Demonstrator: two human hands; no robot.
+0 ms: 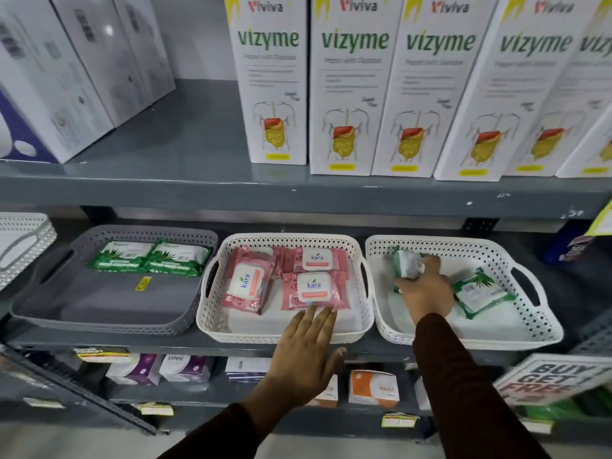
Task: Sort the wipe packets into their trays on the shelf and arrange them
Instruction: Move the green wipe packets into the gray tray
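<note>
Where two dark sleeves enter from the bottom edge, the left hand (306, 356) lies flat with fingers spread, its fingertips (318, 313) over the front rim of the middle white tray (284, 329), touching the nearest pink packet (314, 289). The right hand (425, 289) reaches into the right white tray (473, 339), fingers curled around a green-and-white packet (408, 261) held tilted at the tray's back left. A second green packet (480, 293) lies flat just beside that hand, to its right. The middle tray holds three pink Kara packets: one front centre, one behind it (314, 258), one turned sideways at left (248, 283). The grey tray (99, 313), left of these, holds two green packets (150, 258) side by side at its back. All three trays stand on the grey shelf (149, 341). Above, white Vizyme boxes (354, 87) stand upright in a row.
</note>
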